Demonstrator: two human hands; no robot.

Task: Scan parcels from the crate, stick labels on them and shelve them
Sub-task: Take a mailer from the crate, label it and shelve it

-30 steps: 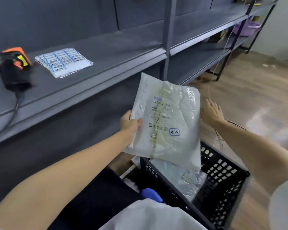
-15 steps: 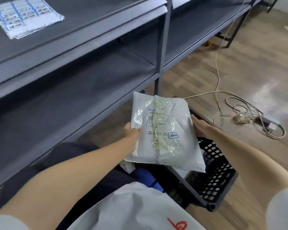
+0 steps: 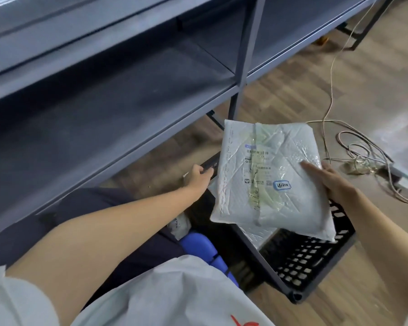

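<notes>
A white plastic mailer parcel (image 3: 269, 175) with a printed shipping label and a small blue-edged sticker (image 3: 282, 185) hangs over the black slatted crate (image 3: 304, 267). My right hand (image 3: 335, 182) grips its right edge, thumb on top. My left hand (image 3: 197, 178) is off the parcel and holds the crate's far left rim, just left of the parcel. Another pale parcel (image 3: 257, 234) lies in the crate, mostly hidden by the held one.
Grey metal shelving runs along the left, its low shelf (image 3: 104, 118) at knee height and an upright post (image 3: 243, 67) behind the parcel. Loose cables (image 3: 363, 156) and a power strip (image 3: 403, 175) lie on the wooden floor to the right. A blue object (image 3: 203, 245) sits beside the crate.
My left hand let go of the parcel and dropped to the crate rim. My right hand came round onto the parcel's right edge. The view tipped further down; scanner and label sheets left the frame.
</notes>
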